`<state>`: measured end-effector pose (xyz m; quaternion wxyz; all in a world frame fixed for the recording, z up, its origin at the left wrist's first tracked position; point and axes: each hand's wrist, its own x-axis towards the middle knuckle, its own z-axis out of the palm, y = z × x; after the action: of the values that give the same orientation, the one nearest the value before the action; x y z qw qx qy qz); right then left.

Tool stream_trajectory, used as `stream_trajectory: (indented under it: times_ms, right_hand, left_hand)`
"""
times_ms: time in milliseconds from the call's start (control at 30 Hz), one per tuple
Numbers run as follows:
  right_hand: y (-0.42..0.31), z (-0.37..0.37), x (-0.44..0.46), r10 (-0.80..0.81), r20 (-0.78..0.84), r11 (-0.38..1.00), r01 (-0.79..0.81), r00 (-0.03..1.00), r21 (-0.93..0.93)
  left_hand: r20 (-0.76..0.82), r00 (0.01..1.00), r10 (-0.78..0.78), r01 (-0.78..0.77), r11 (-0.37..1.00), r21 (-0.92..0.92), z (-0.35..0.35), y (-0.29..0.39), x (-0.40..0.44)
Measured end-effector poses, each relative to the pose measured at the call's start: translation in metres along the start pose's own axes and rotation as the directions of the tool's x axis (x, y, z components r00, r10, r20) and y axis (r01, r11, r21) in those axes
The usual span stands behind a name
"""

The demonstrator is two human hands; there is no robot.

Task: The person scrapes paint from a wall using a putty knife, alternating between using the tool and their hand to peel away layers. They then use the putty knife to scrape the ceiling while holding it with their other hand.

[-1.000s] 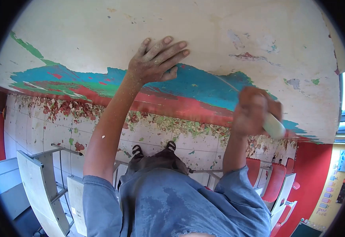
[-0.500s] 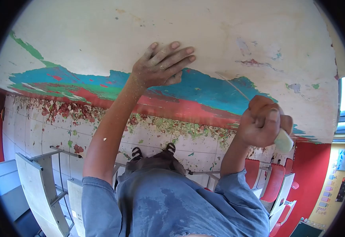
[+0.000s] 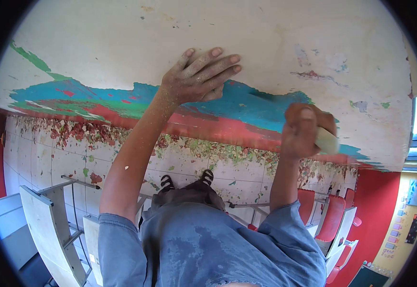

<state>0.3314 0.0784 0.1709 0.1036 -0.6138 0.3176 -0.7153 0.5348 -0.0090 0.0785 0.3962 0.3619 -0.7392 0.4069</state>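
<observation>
My left hand lies against the wall, its dusty fingers stretched out just above the edge of a blue paint patch. On the right, my right hand is closed round a paint scraper. The pale handle end sticks out of the fist. Motion smears the blade, which points up and left towards the blue paint. Below the blue runs a band of red paint, with green paint at the left. Bare whitish wall shows above the ragged paint edge.
Paint flakes litter the tiled floor along the wall's foot. Behind me stand pale desks with metal frames at the left and red chairs at the right. My sandalled feet are near the flakes.
My right hand has moved left and slightly up with the scraper, bringing it closer to the blue paint. My left hand has hardly shifted, staying flat on the wall.
</observation>
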Motion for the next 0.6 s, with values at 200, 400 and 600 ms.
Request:
stream_trajectory:
  times_ms: [200,400,600]
  right_hand:
    - [-0.007,0.0,0.012,-0.099,0.026,0.946,0.086,0.995,0.313]
    - [-0.009,-0.001,0.014,-0.154,0.069,0.94,0.124,0.986,0.318]
    - [-0.01,0.0,0.012,-0.165,0.073,0.966,0.146,0.984,0.215]
  left_hand:
    - [-0.004,1.0,-0.013,0.014,1.0,0.023,0.001,0.0,0.0]
    - [-0.002,1.0,-0.007,0.007,1.0,0.006,0.002,0.0,0.001]
    - [-0.014,1.0,-0.003,0.004,1.0,0.006,0.002,0.0,0.003]
